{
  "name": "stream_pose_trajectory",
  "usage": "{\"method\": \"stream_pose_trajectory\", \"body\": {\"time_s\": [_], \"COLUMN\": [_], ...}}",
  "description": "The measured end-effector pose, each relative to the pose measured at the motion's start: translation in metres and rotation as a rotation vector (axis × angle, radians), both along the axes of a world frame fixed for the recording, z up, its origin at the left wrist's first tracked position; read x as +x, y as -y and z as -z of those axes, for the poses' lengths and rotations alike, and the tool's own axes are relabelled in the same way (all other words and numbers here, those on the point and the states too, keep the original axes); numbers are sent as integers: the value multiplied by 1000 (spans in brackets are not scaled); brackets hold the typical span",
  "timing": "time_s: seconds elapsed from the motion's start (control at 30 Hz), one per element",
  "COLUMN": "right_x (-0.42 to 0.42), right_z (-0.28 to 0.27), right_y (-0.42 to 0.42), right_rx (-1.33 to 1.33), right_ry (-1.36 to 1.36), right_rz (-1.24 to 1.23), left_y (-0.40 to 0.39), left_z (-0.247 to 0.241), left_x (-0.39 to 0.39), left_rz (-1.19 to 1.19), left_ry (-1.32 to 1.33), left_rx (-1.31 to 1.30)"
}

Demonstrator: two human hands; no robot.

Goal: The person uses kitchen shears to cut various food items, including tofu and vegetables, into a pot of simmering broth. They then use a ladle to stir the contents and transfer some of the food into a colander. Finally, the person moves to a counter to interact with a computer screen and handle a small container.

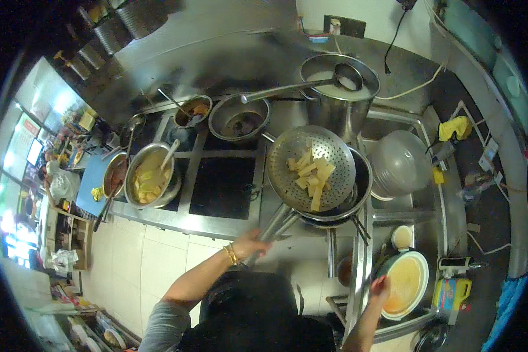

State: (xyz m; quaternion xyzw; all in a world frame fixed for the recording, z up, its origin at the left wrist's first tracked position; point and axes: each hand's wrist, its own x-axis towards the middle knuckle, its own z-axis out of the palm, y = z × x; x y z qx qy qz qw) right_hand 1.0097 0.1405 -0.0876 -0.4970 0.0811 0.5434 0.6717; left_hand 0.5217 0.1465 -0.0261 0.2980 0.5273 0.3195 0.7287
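Observation:
My left hand point(251, 245) is closed around the long metal handle of a perforated strainer point(281, 149). A second metal handle runs close beside it. Pale yellowish flat strips point(315, 176) of food lie in the strainer, which is over a dark-bottomed metal pan point(364, 176) on the right side of the range. My right hand point(380, 289) is at the left rim of a round pale tub point(423, 288) of cloudy orange liquid, on the sink side. Whether its fingers grip the rim is not clear.
Behind the strainer stands a tall stockpot point(334, 116) of whitish liquid, a ladle point(286, 90) across its top. To the left are a pot of broth point(152, 178) with a spoon, and a wide metal bowl point(242, 119). A translucent bowl point(402, 163) sits in the sink point(398, 215).

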Motion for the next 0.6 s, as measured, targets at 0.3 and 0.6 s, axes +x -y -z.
{"method": "stream_pose_trajectory", "body": {"time_s": [0.3, 0.6], "right_x": [-151, -342], "right_z": [25, -43], "right_y": [125, 20], "right_rx": [92, -65], "right_ry": [-96, 319], "right_rz": [-254, -692], "left_y": [-29, -179], "left_z": [-49, 11], "left_x": [-87, -181], "left_rz": [-207, -473], "left_ry": [-28, -38], "left_rx": [118, 160]}}
